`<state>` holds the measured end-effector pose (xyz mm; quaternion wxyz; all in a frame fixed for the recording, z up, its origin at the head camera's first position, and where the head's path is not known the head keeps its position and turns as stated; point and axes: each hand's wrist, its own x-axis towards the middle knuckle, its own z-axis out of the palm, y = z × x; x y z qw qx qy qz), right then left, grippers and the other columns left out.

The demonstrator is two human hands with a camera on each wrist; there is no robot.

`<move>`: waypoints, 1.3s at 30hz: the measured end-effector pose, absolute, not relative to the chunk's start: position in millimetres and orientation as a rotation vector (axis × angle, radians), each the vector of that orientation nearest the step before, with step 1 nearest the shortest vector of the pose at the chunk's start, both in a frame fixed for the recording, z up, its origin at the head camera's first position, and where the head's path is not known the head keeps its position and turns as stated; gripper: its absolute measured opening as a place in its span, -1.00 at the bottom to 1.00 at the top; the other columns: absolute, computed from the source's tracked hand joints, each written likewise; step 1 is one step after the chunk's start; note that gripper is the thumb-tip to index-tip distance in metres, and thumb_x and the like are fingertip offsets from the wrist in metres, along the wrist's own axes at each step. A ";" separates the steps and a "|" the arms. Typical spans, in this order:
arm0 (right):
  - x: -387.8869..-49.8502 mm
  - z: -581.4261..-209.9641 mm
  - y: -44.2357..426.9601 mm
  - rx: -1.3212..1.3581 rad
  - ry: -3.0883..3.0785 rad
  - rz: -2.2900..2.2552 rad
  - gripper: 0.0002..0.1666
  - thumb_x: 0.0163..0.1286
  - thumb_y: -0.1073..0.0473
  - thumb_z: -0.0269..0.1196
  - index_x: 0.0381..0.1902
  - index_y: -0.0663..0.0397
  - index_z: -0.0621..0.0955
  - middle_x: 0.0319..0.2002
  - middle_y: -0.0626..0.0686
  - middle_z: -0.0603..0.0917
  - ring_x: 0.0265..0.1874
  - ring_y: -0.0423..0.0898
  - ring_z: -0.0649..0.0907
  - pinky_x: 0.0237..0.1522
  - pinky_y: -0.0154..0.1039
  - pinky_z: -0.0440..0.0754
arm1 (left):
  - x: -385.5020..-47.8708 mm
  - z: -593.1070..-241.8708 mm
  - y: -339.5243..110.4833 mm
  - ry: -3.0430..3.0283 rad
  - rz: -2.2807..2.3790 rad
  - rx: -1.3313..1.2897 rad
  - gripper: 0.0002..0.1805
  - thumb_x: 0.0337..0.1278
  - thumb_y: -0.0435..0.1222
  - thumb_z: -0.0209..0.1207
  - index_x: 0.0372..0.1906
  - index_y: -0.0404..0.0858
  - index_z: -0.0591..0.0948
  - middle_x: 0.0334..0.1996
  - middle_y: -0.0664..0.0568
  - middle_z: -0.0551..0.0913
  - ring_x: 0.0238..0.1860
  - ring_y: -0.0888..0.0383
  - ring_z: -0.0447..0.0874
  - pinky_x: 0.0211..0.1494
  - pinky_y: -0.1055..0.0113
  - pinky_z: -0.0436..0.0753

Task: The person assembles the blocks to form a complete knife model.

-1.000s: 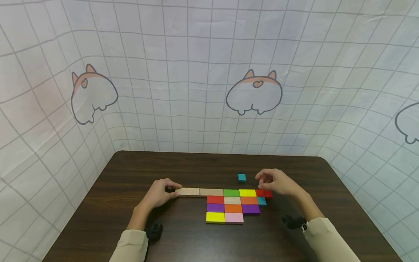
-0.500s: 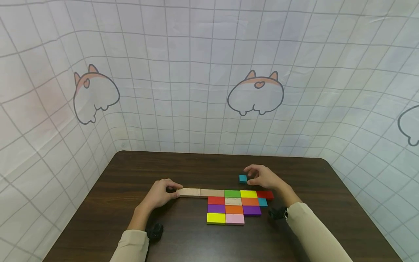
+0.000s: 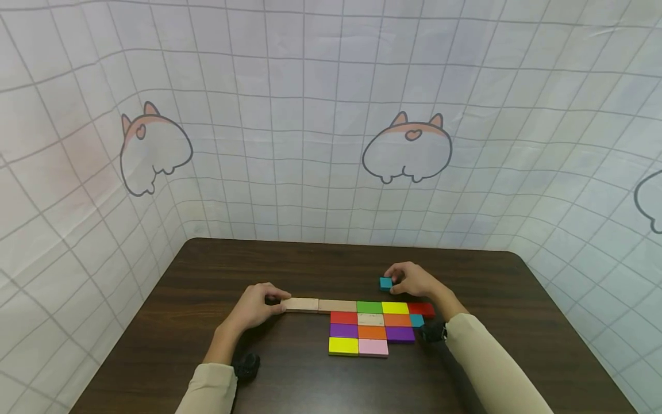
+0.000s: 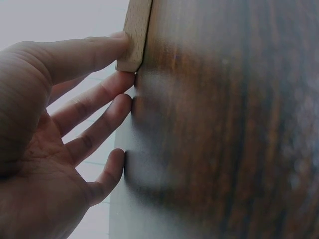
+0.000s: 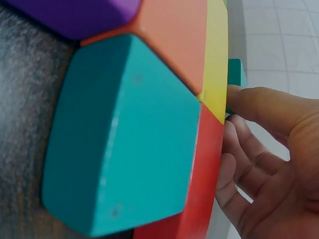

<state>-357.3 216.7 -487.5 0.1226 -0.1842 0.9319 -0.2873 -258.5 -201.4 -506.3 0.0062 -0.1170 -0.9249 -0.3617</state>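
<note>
My left hand [image 3: 253, 309] holds the left end of a plain wooden block [image 3: 301, 305], the thumb on its near side; this grip also shows on the wooden block [image 4: 135, 35] in the left wrist view. Its other fingers are spread, with tips at the table top. Beyond the rows of blocks, my right hand [image 3: 416, 282] pinches a small teal block [image 3: 385, 283] at its right side between thumb and fingers. In the right wrist view this teal block [image 5: 235, 72] is mostly hidden behind the yellow block [image 5: 215, 64] and the thumb.
Flat coloured blocks lie edge to edge in several rows: green [image 3: 369, 307], red [image 3: 421, 310], purple [image 3: 400, 334], pink [image 3: 373, 348] and others. A second teal block [image 3: 416, 321] ends the second row. The dark wooden table [image 3: 289, 385] has a white gridded cloth [image 3: 289, 144] behind it.
My right hand has moved left from above the red block to the small teal block and now pinches it. My left hand stays on the wooden block.
</note>
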 end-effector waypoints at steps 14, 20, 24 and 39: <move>-339.6 -478.1 227.1 -0.579 2.755 -0.889 -0.66 0.34 0.25 0.40 0.07 0.01 0.68 -0.06 0.10 0.72 -0.12 0.00 0.65 0.04 0.04 0.69 | -261.5 -507.1 -198.3 -2.901 -1.129 -0.371 -0.75 0.19 -0.27 0.42 -0.03 -0.01 0.81 -0.16 0.19 0.73 -0.10 0.20 0.62 0.05 0.13 0.64; -322.6 -472.3 238.1 -0.588 2.752 -0.940 -0.62 0.35 0.23 0.39 0.12 0.01 0.66 -0.04 0.10 0.72 -0.13 -0.03 0.66 -0.08 -0.06 0.73 | -260.4 -506.3 -197.7 -2.896 -1.128 -0.365 -0.75 0.19 -0.29 0.42 -0.03 -0.02 0.82 -0.15 0.17 0.74 -0.10 0.18 0.62 0.04 0.13 0.64; -311.8 -469.2 245.6 -0.616 2.785 -0.925 -0.61 0.33 0.22 0.41 0.11 0.02 0.66 -0.11 0.05 0.73 -0.19 -0.07 0.66 -0.09 -0.08 0.71 | -260.0 -506.1 -198.1 -2.897 -1.106 -0.362 -0.75 0.19 -0.28 0.42 -0.03 -0.01 0.82 -0.15 0.17 0.74 -0.09 0.16 0.63 0.04 0.11 0.64; -263.0 -466.5 269.1 -0.693 2.809 -0.995 -0.62 0.31 0.19 0.43 0.08 0.03 0.66 -0.23 -0.02 0.72 -0.32 -0.17 0.61 -0.31 -0.32 0.64 | -260.1 -507.4 -200.6 -2.895 -1.105 -0.354 -0.75 0.19 -0.29 0.42 -0.02 -0.02 0.82 -0.12 0.15 0.75 -0.06 0.15 0.64 0.07 0.06 0.66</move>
